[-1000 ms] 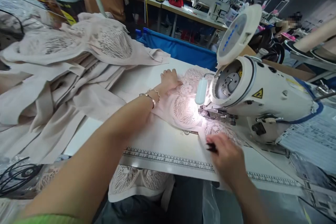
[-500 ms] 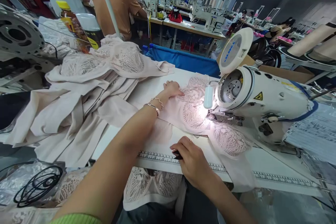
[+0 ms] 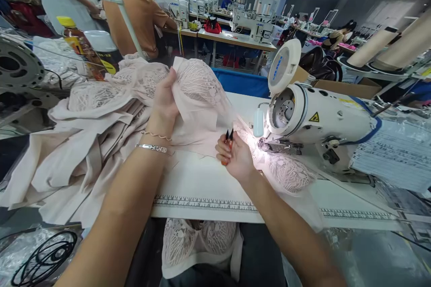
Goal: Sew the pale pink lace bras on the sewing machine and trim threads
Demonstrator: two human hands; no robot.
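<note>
**Left hand lifts the bra; right hand raises the snips**

Half a second ago the left hand (image 3: 167, 96) lies flat on lace at the counter (image 3: 198, 175); now it is up off the surface and gripping the bra (image 3: 200, 85). Its thumb presses the edge of a cup, while the fingers are partly hidden by the cloth. The cup stands up just right of this hand, with sheer cloth hanging below it and running right toward the machine (image 3: 336, 119). Whether all of this is one piece with the lace cup (image 3: 291, 172) lying beyond the right hand is hard to tell.

The right hand (image 3: 235, 152) has also moved. Earlier it is low, over the ruler (image 3: 205, 204), palm down; now it is higher and nearer the left hand, the palm turned up. Its fingers curl closed around the snips (image 3: 229, 142), whose orange body shows now and whose two dark tips point upward, slightly apart. In the earlier view only a dark part shows.

Left of the left hand, the pile (image 3: 90, 143) remains heaped. Fine threads (image 3: 191, 154) lie between the hands on the near side. Below both hands, another bra (image 3: 202, 244) stays on the person's lap.
</note>
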